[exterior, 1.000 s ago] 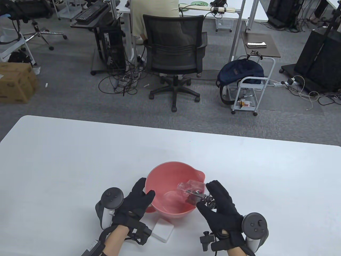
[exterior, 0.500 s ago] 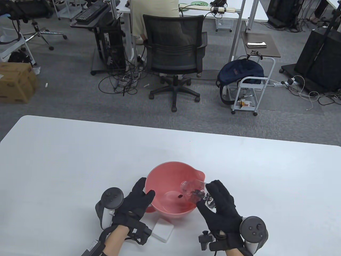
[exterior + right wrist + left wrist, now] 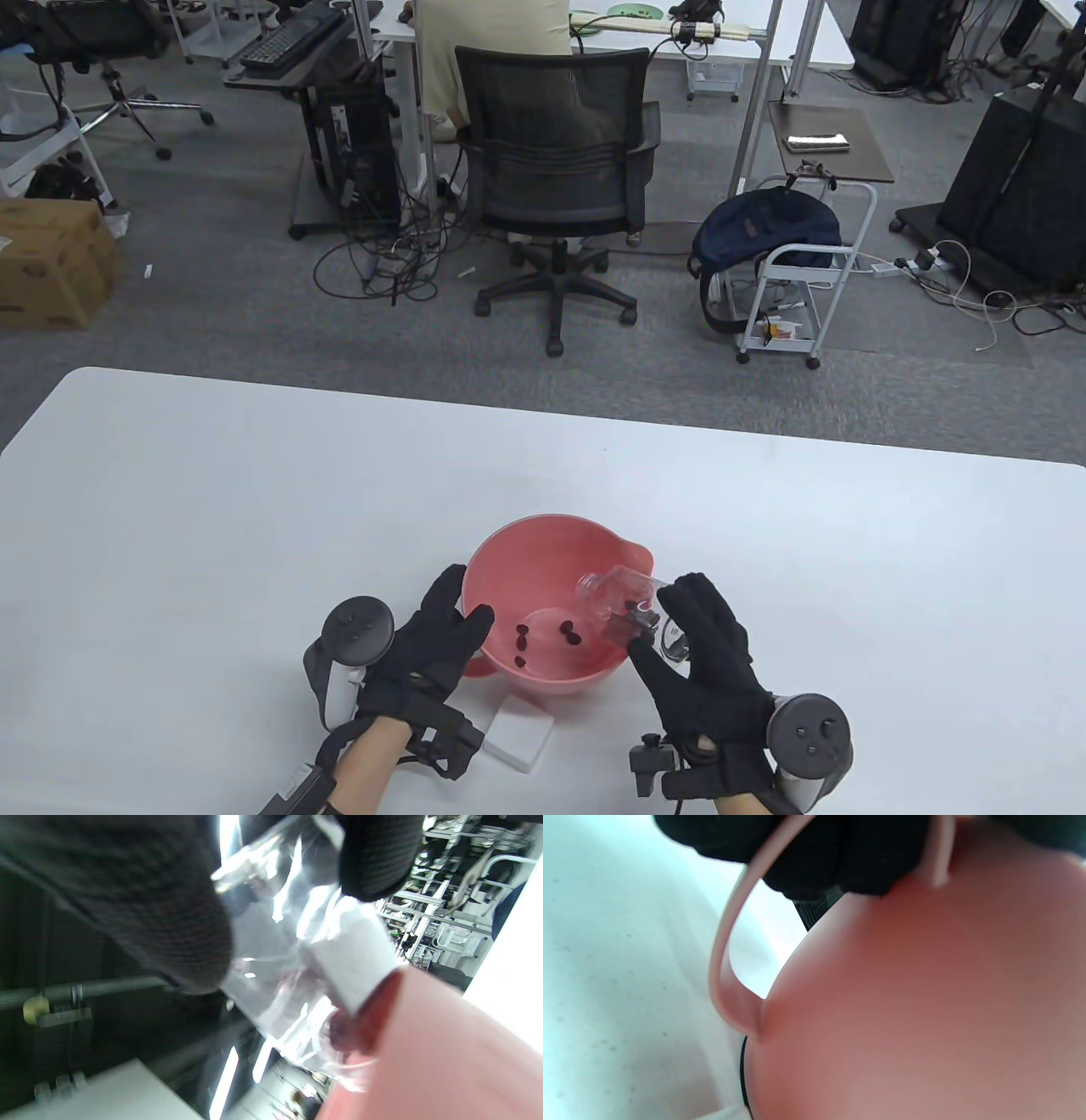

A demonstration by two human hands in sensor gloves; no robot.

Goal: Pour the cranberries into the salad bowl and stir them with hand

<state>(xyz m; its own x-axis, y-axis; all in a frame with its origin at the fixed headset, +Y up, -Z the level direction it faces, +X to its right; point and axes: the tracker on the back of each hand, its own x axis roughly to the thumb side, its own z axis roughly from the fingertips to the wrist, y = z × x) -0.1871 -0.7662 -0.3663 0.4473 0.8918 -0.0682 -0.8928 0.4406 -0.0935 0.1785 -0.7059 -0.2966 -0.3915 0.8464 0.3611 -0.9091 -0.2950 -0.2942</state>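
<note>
Cranberries [image 3: 570, 631] lie inside the bowl [image 3: 509, 556], jar [image 3: 624, 598] over its rim.

1 pink bowl [image 3: 543, 543], 1 clear jar [image 3: 618, 598], approx 4 cranberries [image 3: 570, 631] in bowl, 2 gloved hands [image 3: 428, 645], 1 white block [image 3: 517, 735]

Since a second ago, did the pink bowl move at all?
No. The pink bowl sits at the same spot on the white table, with the left hand holding its near rim. Only cranberries have landed inside.

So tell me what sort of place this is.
Most likely an office or lab workspace: a mesh office chair, a desk with a keyboard and computer tower, and cables across grey carpet.
</note>
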